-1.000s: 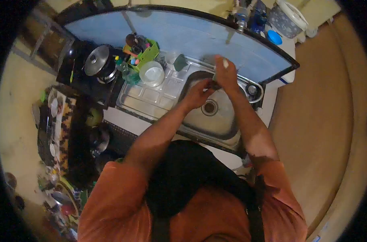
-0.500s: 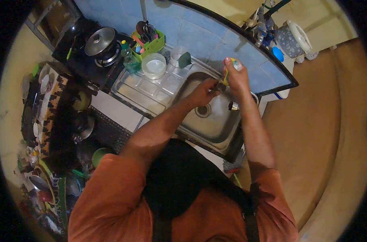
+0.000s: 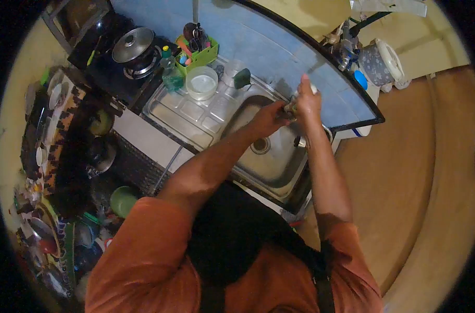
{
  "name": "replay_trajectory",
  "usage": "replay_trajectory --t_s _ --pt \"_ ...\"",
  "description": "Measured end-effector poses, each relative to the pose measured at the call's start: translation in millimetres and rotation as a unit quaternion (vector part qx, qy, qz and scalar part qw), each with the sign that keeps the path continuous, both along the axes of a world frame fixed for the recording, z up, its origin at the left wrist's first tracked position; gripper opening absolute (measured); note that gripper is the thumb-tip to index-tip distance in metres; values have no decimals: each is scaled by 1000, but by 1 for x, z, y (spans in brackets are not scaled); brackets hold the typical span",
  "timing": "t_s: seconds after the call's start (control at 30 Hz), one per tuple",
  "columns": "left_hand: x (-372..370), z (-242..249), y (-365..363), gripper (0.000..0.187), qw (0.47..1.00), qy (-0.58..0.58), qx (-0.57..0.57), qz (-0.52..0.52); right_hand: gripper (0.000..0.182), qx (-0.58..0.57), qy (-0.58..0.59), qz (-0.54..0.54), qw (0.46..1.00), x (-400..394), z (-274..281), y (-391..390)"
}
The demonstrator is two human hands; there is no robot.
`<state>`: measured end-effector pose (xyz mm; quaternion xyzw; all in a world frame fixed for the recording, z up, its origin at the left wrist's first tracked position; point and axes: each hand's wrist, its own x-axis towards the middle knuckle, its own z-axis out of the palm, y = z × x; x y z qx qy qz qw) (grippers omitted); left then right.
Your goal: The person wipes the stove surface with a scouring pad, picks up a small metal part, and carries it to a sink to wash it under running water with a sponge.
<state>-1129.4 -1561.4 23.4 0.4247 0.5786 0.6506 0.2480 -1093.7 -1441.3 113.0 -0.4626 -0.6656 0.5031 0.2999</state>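
My left hand [image 3: 271, 119] reaches over the upper right part of the steel sink [image 3: 279, 175]. Its fingers are closed around a small greyish thing [image 3: 290, 108], partly hidden, that I cannot identify. Right beside it, nearer the tiled wall, my right hand [image 3: 309, 101] is closed with the thumb pointing up. A soft, pale thing [image 3: 314, 89] shows at its top, perhaps a soapy sponge or cloth; most of it is covered by the fingers. Below the hands lies the round drain [image 3: 260, 145].
On the drainboard [image 3: 169, 113] stand a clear round container [image 3: 201, 83], a green bottle [image 3: 172, 73] with a yellow cap and a green caddy [image 3: 203, 56] of utensils. A dark green pad [image 3: 242, 78] leans there. A lidded pot [image 3: 134, 47] sits on the stove.
My right hand has moved slightly down and turned, so less of the yellow thing in it shows. My left hand has shifted a little right, closer to it.
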Motion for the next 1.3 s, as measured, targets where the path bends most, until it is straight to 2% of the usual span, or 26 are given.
replay_trajectory --t_s 0.07,0.1,0.13,0.17,0.23,0.3,0.33,0.4,0.53,0.6,0.63,0.7,0.77,0.8,0.87,0.93,1.0,1.07,1.13,1.17,1.23,1.3 --pt "-1 9 -1 42 1000 1 -7 6 36 -82 38 89 992 15 23 -4" --pt "-1 13 -3 42 1000 1 -6 7 36 -81 38 90 992 22 28 -3" --pt "-2 17 -5 43 1000 1 -21 13 31 -145 90 113 979 30 31 -2" --pt "-2 17 -5 43 999 2 -37 19 31 -209 141 136 958 39 34 0" --pt "-4 12 -3 41 1000 7 -14 27 35 -228 151 160 949 60 34 1" --pt "-5 6 -1 40 999 13 8 33 49 -62 -8 173 983 72 37 -2" --pt "-6 10 -4 38 997 55 -17 49 49 -61 -7 172 983 75 35 -3" --pt "-8 15 -6 36 992 98 -42 61 45 140 -15 171 975 82 29 -3" --pt "-8 9 -1 35 989 136 -57 23 39 212 -102 157 959 86 45 -19" --pt "-6 3 4 35 987 145 -74 18 32 394 -180 261 863 84 39 -22" --pt "-5 4 5 32 986 153 -56 22 32 395 -181 259 863 82 28 -20" --pt "-3 6 4 29 986 160 -38 25 34 448 -159 320 820 80 2 -13" --pt "-4 10 2 30 986 149 24 66 34 416 -199 334 822 88 3 -10" --pt "-3 11 -1 30 987 149 22 63 35 408 -209 349 817 94 4 -10" --pt "-9 16 -5 31 981 183 -62 1 36 403 -218 362 812 98 4 -8" --pt "-13 4 -3 31 977 206 -54 5 39 374 -167 292 864 100 6 -8" --pt "-14 -8 0 31 972 229 -51 3 39 360 -140 258 885 90 9 -18" --pt "-9 2 -4 31 986 167 0 -9 38 341 -113 213 908 86 2 -30" --pt "-10 8 -5 31 987 154 -34 -21 36 442 -106 288 843 84 -16 -30" --pt "-11 10 -7 31 989 134 -67 -18 36 439 -104 278 848 89 -21 -28" --pt "-12 9 -15 31 988 138 -72 -16 35 464 -165 295 819 101 -30 -20" --pt "-16 6 -18 30 986 145 -77 -9 41 450 -189 304 818 106 -42 -8"
